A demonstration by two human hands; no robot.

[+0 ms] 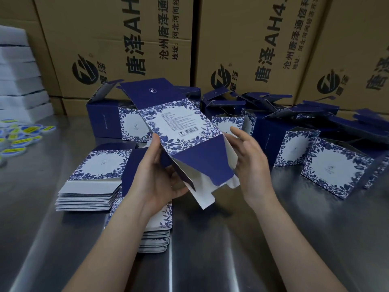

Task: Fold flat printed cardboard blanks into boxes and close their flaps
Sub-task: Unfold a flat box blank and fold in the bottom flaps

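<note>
My left hand (160,173) grips the box blank (179,121) along its left edge, thumb up on the printed face and fingers curled underneath. My right hand (250,163) is loosely spread, fingers relaxed and pointing up, just beside the blank's white-backed side flap (230,157) – I cannot tell whether it touches. The blank is lifted above the steel table (231,249), tilted away from me, its barcode panel facing up, the navy bottom flap (202,163) hanging toward me and the navy lid flap at the far end. Under my left wrist lies a stack of flat blanks (157,234), and another stack of flat blanks (92,180) sits just to its left. Beyond the blank stands a folded box (109,121) with its top flaps open – more open-topped folded boxes (294,148) crowd the right side of the table. Far left are yellow-and-blue round stickers (19,133) and a pile of white foam sheets (19,70). Brown shipping cartons (126,39) with black lettering form a wall behind it all.
</note>
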